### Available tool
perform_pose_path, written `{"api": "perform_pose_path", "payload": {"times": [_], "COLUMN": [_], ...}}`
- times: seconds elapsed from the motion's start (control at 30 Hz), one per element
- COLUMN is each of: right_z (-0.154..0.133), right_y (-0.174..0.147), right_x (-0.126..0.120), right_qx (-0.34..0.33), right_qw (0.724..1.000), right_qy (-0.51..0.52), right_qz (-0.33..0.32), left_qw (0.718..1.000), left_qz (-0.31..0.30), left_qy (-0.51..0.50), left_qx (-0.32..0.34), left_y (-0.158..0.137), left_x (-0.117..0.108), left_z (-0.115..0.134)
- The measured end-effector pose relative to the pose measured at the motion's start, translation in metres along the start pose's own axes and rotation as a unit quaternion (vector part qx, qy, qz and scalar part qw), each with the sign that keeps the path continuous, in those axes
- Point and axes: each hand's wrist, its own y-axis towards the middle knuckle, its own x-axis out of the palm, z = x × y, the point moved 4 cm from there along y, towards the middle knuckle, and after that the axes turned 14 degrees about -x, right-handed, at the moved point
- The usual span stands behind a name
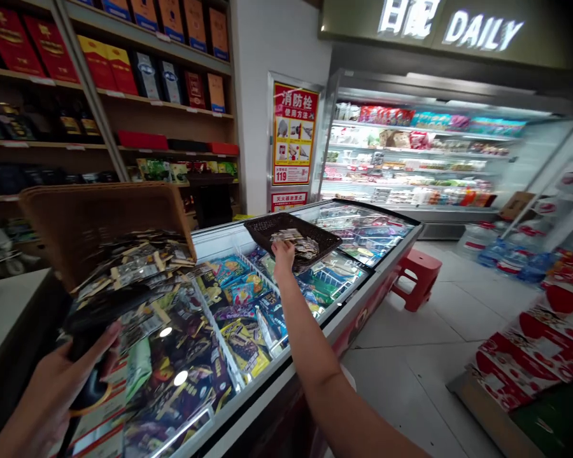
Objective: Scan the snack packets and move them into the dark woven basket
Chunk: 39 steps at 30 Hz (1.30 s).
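My left hand [76,375] is wrapped round the grip of a black handheld scanner [95,318], whose wide dark head points away from me, slightly blurred. Behind it a brown wicker basket [105,207] leans on its side, with many small flat packets [141,267] spilling over the freezer's glass top. Further off, a dark woven basket [267,226] rests on the freezer and holds more small packets [300,245]. My right hand [283,257] reaches into this basket, fingers bent together at the packets' edge; the fingertips are partly hidden.
Below the glass, the chest freezer [281,362] holds bagged ice creams [243,343] split by white wire dividers. A red stool [416,277] stands to its right. Red cartons [530,356] and water bottles [510,254] are at the right, boxed goods shelves [157,105] at the left.
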Motion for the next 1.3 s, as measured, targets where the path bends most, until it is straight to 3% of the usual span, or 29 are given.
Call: {"api": "perform_pose_path", "payload": {"times": [0.03, 0.1, 0.2, 0.27, 0.37, 0.43, 0.5, 0.57, 0.7, 0.83, 0.97, 1.13, 1.3], "right_z": [0.005, 0.019, 0.036, 0.044, 0.049, 0.048, 0.047, 0.046, 0.046, 0.032, 0.015, 0.014, 0.015], "right_y": [-0.007, -0.032, -0.089, -0.136, -0.206, -0.24, -0.263, -0.274, -0.27, -0.226, -0.169, -0.133, -0.132], "right_x": [0.001, 0.008, 0.03, 0.049, 0.075, 0.089, 0.098, 0.103, 0.096, 0.084, 0.064, 0.035, 0.032], "right_qx": [0.019, 0.045, 0.042, 0.019, -0.036, -0.064, -0.071, -0.059, 0.008, 0.023, 0.032, 0.067, 0.12], "right_qw": [1.0, 0.997, 0.966, 0.9, 0.757, 0.685, 0.655, 0.668, 0.748, 0.83, 0.894, 0.95, 0.961], "right_qy": [-0.009, -0.042, -0.141, -0.229, -0.353, -0.421, -0.459, -0.463, -0.389, -0.264, -0.158, -0.085, -0.013], "right_qz": [-0.009, -0.05, -0.211, -0.369, -0.549, -0.592, -0.596, -0.579, -0.538, -0.49, -0.417, -0.293, -0.247], "left_qw": [0.999, 0.991, 0.971, 0.957, 0.948, 0.95, 0.954, 0.958, 0.965, 0.969, 0.98, 0.995, 0.992], "left_qz": [-0.008, 0.051, 0.104, 0.136, 0.15, 0.146, 0.139, 0.129, 0.116, 0.098, 0.07, -0.027, -0.118], "left_qy": [-0.033, -0.118, -0.217, -0.255, -0.276, -0.272, -0.264, -0.252, -0.231, -0.219, -0.184, -0.093, 0.016], "left_qx": [-0.009, -0.018, 0.02, 0.038, 0.047, 0.046, 0.044, 0.044, 0.045, 0.05, 0.035, 0.034, 0.036], "left_y": [-0.007, -0.02, -0.026, -0.024, -0.017, -0.013, -0.012, -0.013, -0.015, -0.018, -0.021, -0.034, -0.049], "left_x": [-0.002, -0.011, -0.023, -0.031, -0.037, -0.036, -0.032, -0.027, -0.022, -0.019, -0.012, 0.009, 0.034], "left_z": [0.005, 0.014, 0.022, 0.02, 0.012, 0.008, 0.005, 0.004, 0.005, 0.007, 0.008, 0.008, 0.003]}}
